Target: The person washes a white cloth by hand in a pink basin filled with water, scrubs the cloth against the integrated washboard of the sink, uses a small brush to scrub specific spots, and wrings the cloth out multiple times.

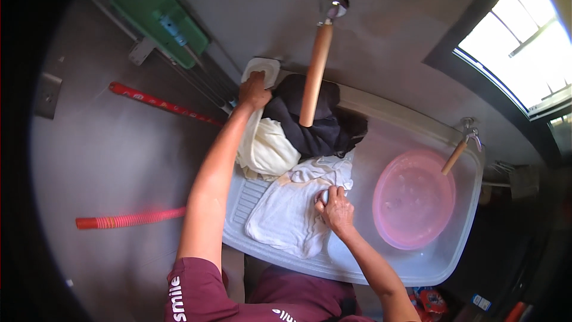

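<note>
My left hand [255, 91] reaches to the sink's far left corner. Its fingers are over a white plastic dish [269, 66], and what lies under them is hidden. My right hand [338, 211] grips a small rounded object [325, 196], partly white and mostly covered by the fingers; it may be a scrub brush. Beneath that hand a wet white cloth [286, 219] is spread over the ribbed washboard [253, 197] of a grey laundry sink [362, 250]. Farther back, a cream cloth [272, 147] lies bunched against a heap of black cloth [308, 120].
A tap with a tan hose [317, 76] hangs over the black cloth. On the right, a second tap [469, 132] points its short hose at a pink basin [413, 232] holding water. Left of the sink are a red corrugated hose [129, 219], a red pole [161, 103] and a green dustpan [152, 9].
</note>
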A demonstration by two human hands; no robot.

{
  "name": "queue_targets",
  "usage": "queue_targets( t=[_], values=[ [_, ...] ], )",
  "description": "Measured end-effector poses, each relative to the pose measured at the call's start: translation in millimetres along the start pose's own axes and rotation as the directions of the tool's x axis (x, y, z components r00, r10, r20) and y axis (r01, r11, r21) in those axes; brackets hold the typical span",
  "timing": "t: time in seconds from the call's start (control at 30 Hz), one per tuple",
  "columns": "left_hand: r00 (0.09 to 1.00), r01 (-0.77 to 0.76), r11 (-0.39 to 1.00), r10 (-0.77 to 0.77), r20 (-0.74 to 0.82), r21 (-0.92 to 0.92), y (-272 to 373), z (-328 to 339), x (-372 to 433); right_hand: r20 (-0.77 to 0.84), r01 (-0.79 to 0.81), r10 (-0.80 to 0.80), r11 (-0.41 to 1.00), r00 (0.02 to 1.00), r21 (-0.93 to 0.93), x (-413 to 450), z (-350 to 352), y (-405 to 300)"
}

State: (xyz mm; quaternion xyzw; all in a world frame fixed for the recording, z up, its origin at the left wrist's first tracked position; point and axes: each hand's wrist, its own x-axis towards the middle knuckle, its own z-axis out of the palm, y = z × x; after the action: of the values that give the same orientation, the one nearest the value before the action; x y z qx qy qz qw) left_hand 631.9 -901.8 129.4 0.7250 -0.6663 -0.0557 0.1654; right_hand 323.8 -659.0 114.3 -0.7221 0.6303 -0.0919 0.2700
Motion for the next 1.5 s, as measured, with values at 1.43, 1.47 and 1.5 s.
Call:
queue_targets(
  t=[1.43,1.47,1.5],
  values=[
    [0.866,-0.122,0.896,0.306,0.395,-0.427,132,-1,-392,0.0,0.688,-0.697,0.709,0.717,-0.156,-34,25,-22],
    [0.892,-0.159,0.878,0.324,0.315,-0.451,133,-1,-390,-0.059,0.598,-0.61,0.789,0.79,-0.141,-16,39,-12],
    [0.911,-0.201,0.856,0.342,0.232,-0.476,136,0,-388,-0.117,0.499,-0.512,0.858,0.851,-0.123,14,45,3]
  ],
)
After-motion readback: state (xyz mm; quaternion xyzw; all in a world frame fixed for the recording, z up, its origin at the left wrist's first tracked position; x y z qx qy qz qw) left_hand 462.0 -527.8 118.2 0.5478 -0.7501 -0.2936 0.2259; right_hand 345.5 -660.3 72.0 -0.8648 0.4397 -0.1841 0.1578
